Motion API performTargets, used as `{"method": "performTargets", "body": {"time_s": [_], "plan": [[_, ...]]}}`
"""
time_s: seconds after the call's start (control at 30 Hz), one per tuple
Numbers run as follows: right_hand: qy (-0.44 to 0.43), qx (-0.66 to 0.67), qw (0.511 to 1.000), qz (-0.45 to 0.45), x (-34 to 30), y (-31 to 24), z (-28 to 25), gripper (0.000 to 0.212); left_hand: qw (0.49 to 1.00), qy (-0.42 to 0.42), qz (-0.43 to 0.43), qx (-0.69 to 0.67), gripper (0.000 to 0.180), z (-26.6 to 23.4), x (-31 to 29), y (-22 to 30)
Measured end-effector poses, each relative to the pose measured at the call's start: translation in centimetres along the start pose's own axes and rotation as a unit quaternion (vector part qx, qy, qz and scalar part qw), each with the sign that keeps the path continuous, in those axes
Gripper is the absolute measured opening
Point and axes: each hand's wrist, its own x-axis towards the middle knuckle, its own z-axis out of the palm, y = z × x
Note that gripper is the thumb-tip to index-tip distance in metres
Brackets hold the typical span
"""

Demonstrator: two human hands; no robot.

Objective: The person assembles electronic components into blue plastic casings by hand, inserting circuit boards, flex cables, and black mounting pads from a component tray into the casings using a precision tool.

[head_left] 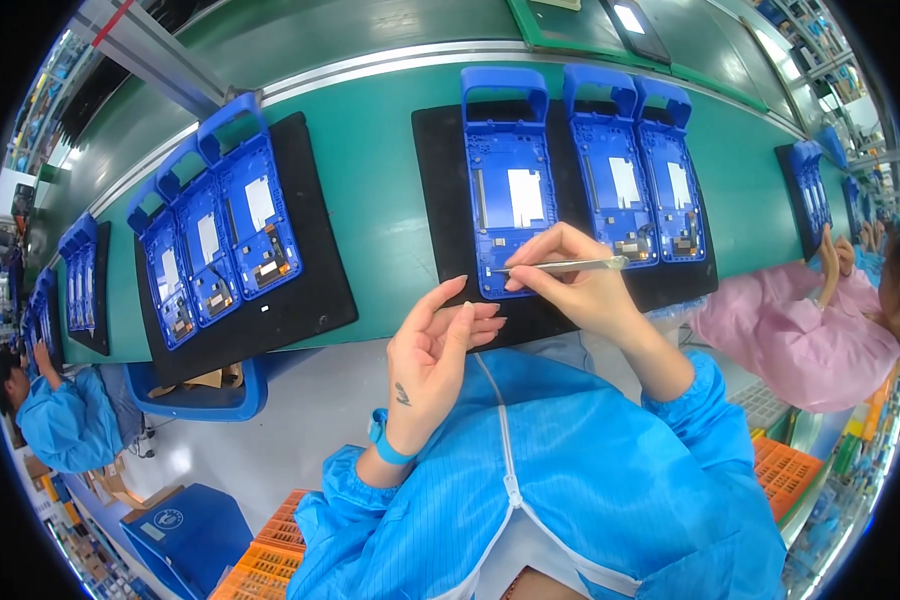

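Note:
My right hand (575,283) pinches silver tweezers (585,265) between thumb and fingers. Their tip points left, down at the lower end of a blue plastic housing (507,150); a tiny pale piece shows by the tip, too small to make out. This housing has a loop-shaped handle at its far end and lies on a black mat (438,180). Two similar housings, a middle one (598,145) and a right one (662,140), lie beside it with small boards and cables fitted. My left hand (432,345) is open, fingers extended, empty, just off the mat's near edge.
Another black mat (320,270) with three blue housings (255,165) lies to the left on the green bench (375,200). A blue bin (205,400) is below it. A co-worker in pink (790,330) sits right; another in blue (65,420) sits far left.

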Motion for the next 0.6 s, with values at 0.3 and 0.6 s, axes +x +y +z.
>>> {"method": "performTargets", "body": {"time_s": [0.3,0.6], "plan": [[-0.065,0.059,0.994,-0.059,-2.3,-0.2,-1.4,0.010,0.998,-0.038,-0.034,-0.028,0.018,1.1,0.7,-0.4],[0.065,0.026,0.997,-0.034,-2.8,0.4,-4.1,0.008,0.996,-0.074,-0.039,-0.035,0.018,3.6,1.4,-1.1]]}}
